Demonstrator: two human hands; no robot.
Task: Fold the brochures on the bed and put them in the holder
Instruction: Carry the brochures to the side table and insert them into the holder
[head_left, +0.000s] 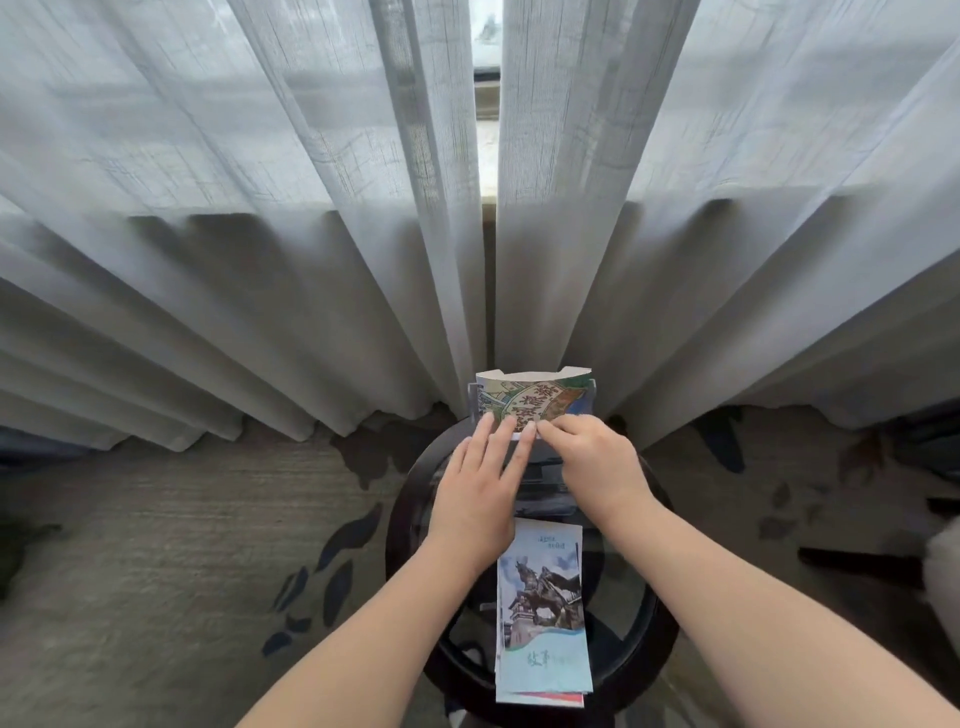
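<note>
A folded brochure (535, 400) with a green and orange map print stands upright in a clear holder (474, 402) at the far side of a round dark glass table (660, 613). My left hand (480, 493) lies flat with its fingertips on the brochure's lower edge. My right hand (597, 462) pinches that same lower edge from the right. A stack of folded brochures (540, 618), the top one showing a horse statue, lies on the table between my forearms.
Sheer grey curtains (260, 234) hang right behind the table, parted by a narrow gap. Patterned carpet (156, 545) surrounds the table. A white object (943, 566) and dark shapes sit at the right edge.
</note>
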